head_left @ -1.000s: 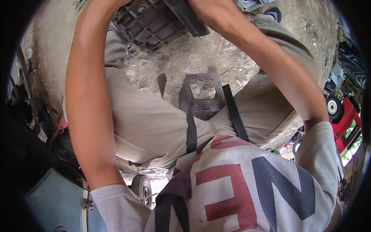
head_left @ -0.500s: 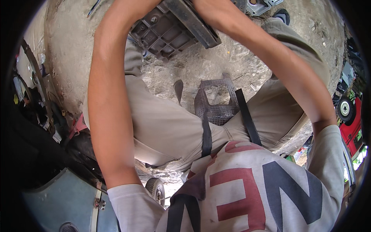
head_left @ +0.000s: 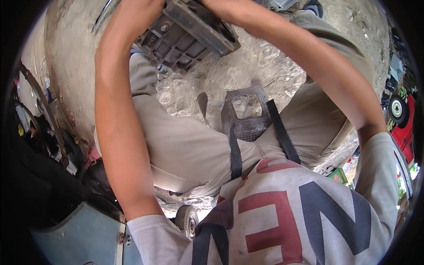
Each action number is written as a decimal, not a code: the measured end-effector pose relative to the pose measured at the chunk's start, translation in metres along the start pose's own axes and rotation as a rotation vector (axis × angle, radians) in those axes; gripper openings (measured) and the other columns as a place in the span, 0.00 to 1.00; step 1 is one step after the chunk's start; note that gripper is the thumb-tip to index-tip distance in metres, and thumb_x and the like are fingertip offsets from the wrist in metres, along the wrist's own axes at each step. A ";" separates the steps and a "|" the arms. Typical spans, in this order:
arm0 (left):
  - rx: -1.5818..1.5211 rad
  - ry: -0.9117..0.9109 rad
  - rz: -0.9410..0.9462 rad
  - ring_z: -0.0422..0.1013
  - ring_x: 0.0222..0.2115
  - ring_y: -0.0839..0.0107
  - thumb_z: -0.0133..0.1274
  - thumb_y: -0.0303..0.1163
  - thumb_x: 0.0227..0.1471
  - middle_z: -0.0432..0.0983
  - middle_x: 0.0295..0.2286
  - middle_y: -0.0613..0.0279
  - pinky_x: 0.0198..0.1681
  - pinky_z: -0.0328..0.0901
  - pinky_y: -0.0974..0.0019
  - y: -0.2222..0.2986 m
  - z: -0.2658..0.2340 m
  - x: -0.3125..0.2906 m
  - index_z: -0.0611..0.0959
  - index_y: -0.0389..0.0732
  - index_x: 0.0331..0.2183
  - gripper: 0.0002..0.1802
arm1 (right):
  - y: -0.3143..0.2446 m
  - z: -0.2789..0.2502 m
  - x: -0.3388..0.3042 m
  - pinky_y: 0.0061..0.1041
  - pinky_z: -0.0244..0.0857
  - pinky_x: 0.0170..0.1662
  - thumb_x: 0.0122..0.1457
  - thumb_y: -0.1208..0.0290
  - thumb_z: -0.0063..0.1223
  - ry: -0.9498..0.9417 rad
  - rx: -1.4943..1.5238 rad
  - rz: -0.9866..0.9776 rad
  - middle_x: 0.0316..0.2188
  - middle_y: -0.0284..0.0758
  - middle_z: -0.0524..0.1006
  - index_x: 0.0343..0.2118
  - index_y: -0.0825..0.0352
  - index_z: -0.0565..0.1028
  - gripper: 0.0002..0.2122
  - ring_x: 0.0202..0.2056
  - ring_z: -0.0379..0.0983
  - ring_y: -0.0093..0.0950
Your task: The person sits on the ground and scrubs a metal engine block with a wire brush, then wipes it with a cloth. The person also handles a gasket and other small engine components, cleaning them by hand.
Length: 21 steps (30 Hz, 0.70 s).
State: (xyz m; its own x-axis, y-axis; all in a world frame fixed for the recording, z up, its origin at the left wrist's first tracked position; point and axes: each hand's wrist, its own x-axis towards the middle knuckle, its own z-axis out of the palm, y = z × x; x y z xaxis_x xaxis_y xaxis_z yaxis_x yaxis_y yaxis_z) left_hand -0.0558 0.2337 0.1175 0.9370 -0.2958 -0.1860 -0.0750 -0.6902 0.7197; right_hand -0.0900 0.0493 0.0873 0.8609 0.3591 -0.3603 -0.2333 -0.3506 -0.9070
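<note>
A heavy, dirty metal casting (head_left: 185,37) with a ribbed grid side and a flat flange, like a gearbox housing, is between my forearms at the top of the head view. Its flange edge slants down to the right, and one bolt head shows on the ribbed side. My left forearm runs up along its left side and my right forearm crosses above its right end. Both hands lie past the upper edge of the picture, so their fingers and any grip on the casting are hidden.
A dark plastic stool or crate piece (head_left: 247,126) with a square opening lies on the dirt between my legs. Left of it is a flat dark blade-like piece (head_left: 202,105). A thin rod (head_left: 101,15) lies far left, a silvery metal part (head_left: 282,4) far right. A blue-grey panel (head_left: 79,234) stands lower left.
The casting and both forearms have shifted left and slightly up in the picture. Ground objects have moved far less, though the view itself has turned slightly.
</note>
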 end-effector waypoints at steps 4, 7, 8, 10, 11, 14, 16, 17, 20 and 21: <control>-0.087 0.052 0.134 0.72 0.54 0.60 0.40 0.39 0.72 0.78 0.50 0.46 0.57 0.64 0.63 -0.013 0.019 0.001 0.75 0.33 0.55 0.22 | 0.011 -0.005 -0.006 0.32 0.68 0.51 0.74 0.47 0.34 0.048 0.088 -0.304 0.42 0.47 0.82 0.52 0.73 0.76 0.29 0.45 0.77 0.34; -0.073 -0.080 -0.165 0.71 0.55 0.59 0.40 0.41 0.72 0.77 0.52 0.47 0.59 0.63 0.64 0.022 0.011 0.003 0.75 0.31 0.56 0.24 | -0.008 -0.017 -0.015 0.32 0.69 0.46 0.73 0.46 0.36 0.057 0.116 0.050 0.36 0.45 0.82 0.49 0.73 0.78 0.30 0.40 0.77 0.31; -0.014 -0.028 -0.141 0.71 0.55 0.59 0.40 0.42 0.72 0.77 0.52 0.47 0.59 0.63 0.64 0.018 -0.006 -0.006 0.76 0.31 0.55 0.25 | -0.021 -0.010 -0.010 0.33 0.69 0.46 0.73 0.46 0.36 -0.019 0.145 0.148 0.36 0.46 0.83 0.48 0.73 0.79 0.30 0.40 0.77 0.32; 0.014 -0.012 -0.002 0.72 0.55 0.59 0.40 0.44 0.72 0.77 0.52 0.47 0.59 0.63 0.64 -0.006 0.007 0.007 0.76 0.32 0.55 0.26 | -0.003 -0.003 -0.004 0.34 0.69 0.47 0.72 0.46 0.36 0.070 0.035 -0.046 0.36 0.47 0.83 0.48 0.72 0.79 0.30 0.39 0.78 0.34; -0.025 0.014 0.039 0.72 0.54 0.59 0.40 0.44 0.72 0.78 0.51 0.47 0.59 0.63 0.64 -0.015 0.014 0.003 0.76 0.32 0.55 0.26 | -0.013 -0.010 -0.016 0.34 0.69 0.47 0.72 0.46 0.36 0.019 0.079 -0.120 0.35 0.47 0.83 0.47 0.72 0.79 0.30 0.39 0.78 0.34; -0.054 0.020 0.088 0.72 0.54 0.59 0.40 0.44 0.72 0.78 0.51 0.47 0.59 0.63 0.64 -0.009 0.015 -0.003 0.76 0.32 0.55 0.26 | -0.020 -0.022 -0.023 0.34 0.69 0.47 0.73 0.46 0.35 -0.042 0.124 -0.043 0.34 0.48 0.82 0.45 0.74 0.79 0.30 0.38 0.78 0.35; 0.026 -0.080 -0.015 0.72 0.54 0.59 0.41 0.43 0.72 0.77 0.52 0.47 0.58 0.64 0.63 0.020 0.005 -0.002 0.76 0.31 0.56 0.25 | -0.017 -0.021 -0.016 0.35 0.69 0.48 0.73 0.48 0.36 -0.012 0.094 0.048 0.36 0.49 0.82 0.44 0.75 0.79 0.29 0.40 0.78 0.37; 0.020 -0.055 0.020 0.72 0.54 0.59 0.41 0.43 0.72 0.78 0.51 0.47 0.58 0.64 0.63 0.011 0.002 0.001 0.76 0.31 0.56 0.25 | -0.019 -0.017 -0.014 0.35 0.68 0.49 0.73 0.50 0.37 -0.010 0.076 -0.015 0.38 0.50 0.82 0.45 0.76 0.79 0.28 0.42 0.78 0.40; -0.101 -0.053 0.029 0.73 0.53 0.59 0.41 0.43 0.72 0.78 0.50 0.47 0.57 0.65 0.63 -0.004 -0.004 -0.009 0.76 0.31 0.54 0.25 | -0.011 0.007 -0.007 0.36 0.67 0.53 0.73 0.54 0.40 0.046 0.122 -0.361 0.44 0.53 0.80 0.46 0.77 0.78 0.25 0.48 0.77 0.44; -0.076 -0.034 0.048 0.73 0.53 0.59 0.41 0.43 0.72 0.78 0.50 0.47 0.57 0.65 0.63 0.001 0.005 -0.006 0.77 0.31 0.54 0.25 | -0.003 0.004 -0.008 0.36 0.66 0.54 0.73 0.55 0.41 0.094 0.103 -0.385 0.46 0.54 0.79 0.48 0.77 0.78 0.24 0.49 0.76 0.45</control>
State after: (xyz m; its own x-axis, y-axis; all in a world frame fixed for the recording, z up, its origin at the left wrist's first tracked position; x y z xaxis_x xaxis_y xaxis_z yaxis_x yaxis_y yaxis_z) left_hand -0.0627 0.2313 0.1162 0.9207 -0.3507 -0.1714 -0.0926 -0.6228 0.7769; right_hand -0.0976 0.0510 0.0924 0.9306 0.3650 0.0266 0.0738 -0.1160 -0.9905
